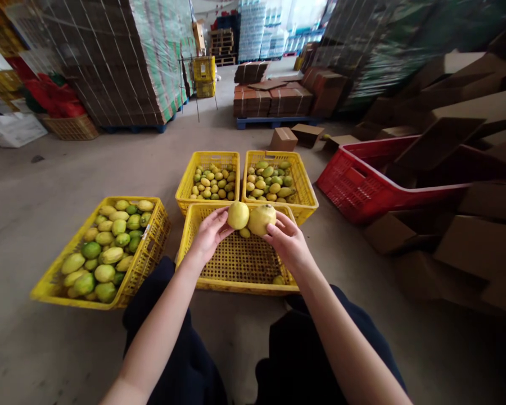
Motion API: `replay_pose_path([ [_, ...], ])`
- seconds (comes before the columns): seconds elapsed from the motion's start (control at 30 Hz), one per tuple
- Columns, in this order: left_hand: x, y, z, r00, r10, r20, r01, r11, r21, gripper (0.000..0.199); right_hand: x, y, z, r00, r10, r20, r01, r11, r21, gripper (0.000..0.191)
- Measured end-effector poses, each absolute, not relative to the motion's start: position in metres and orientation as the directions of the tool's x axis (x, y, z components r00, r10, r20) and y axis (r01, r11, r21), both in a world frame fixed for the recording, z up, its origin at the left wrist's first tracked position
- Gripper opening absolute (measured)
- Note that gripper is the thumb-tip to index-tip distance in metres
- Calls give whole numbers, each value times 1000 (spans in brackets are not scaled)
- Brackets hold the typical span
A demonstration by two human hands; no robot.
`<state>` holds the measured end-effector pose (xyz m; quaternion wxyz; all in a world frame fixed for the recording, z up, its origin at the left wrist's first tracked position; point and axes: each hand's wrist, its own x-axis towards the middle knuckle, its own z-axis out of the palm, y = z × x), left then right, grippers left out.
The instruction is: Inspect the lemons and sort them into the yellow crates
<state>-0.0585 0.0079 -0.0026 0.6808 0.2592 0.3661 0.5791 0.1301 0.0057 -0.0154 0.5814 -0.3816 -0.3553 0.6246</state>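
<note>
As both forearms reach forward, the left hand (213, 232) and right hand (287, 236) each grip yellow fruit (262, 220)

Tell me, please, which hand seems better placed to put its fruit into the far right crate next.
Probably the right hand: its larger fruit appears nearer the far right crate, while the left hand holds its smaller fruit nearer the far left crate.

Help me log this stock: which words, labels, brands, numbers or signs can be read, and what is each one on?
None can be read.
White mark, perhaps a label, on the left yellow crate: too small to read.
Any print on the wrapped stack at left or the small cardboard box: too blurred to make out.
</note>
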Motion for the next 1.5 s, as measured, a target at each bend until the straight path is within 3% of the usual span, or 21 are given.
replay_pose_path([
  [0.17,-58,9,-6,10,966,-258,-571,217,791,17,128,7,-17,-23,994,-104,-481,-102,-871,36],
  [0.33,-55,7,-9,55,972,-230,-485,227,845,32,125,6,-17,-17,993,-118,-459,-112,-881,37],
  [0.53,-53,5,-8,110,967,-231,-480,255,839,33,126,5,-17,-6,995,-96,-398,-91,-913,46],
  [1.0,-49,5,-7,104,950,-294,-682,284,674,16,131,5,-17,-41,996,-85,-495,-94,-864,38],
  [1.33,-53,7,-9,93,954,-286,-614,282,738,15,134,7,-15,-37,993,-115,-534,-117,-837,34],
  [1.5,-50,3,-5,128,968,-215,-512,250,822,25,133,6,-17,-61,993,-104,-478,-120,-870,38],
])
